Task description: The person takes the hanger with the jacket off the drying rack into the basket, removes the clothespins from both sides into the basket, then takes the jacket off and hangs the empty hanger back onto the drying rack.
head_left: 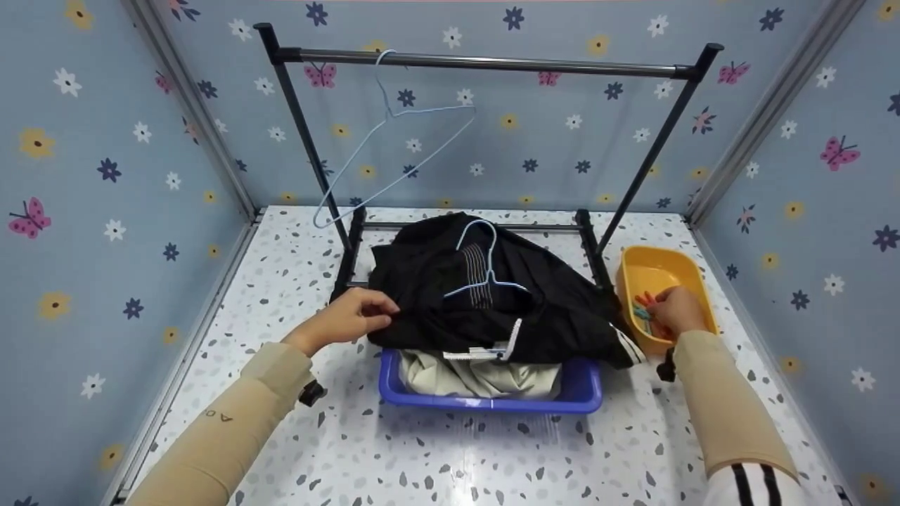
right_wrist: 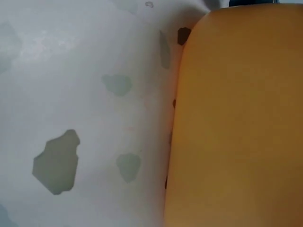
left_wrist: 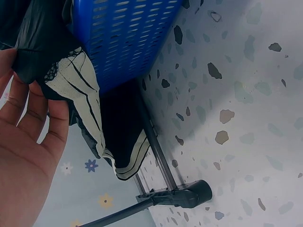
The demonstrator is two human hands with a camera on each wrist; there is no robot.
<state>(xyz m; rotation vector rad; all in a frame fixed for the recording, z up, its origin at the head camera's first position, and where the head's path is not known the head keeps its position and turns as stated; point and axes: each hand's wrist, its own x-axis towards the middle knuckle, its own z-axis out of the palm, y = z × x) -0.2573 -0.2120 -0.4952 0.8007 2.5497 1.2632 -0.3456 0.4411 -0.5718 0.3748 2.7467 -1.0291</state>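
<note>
Black garment (head_left: 429, 281) | left fingers (left_wrist: 58, 118) pinch it | right fingers (head_left: 665, 308) in tub (head_left: 654, 263), grip unclear

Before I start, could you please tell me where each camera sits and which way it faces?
Head: on the head, facing forward and down at the rack, garment, basket and bin; left hand and right hand show.
Left wrist: on that wrist, facing the garment and basket's side; left hand shows.
Right wrist: on that wrist, facing the bin and speckled surface; no hand shows.
Head and left wrist share the left hand, garment, basket and rack.
</note>
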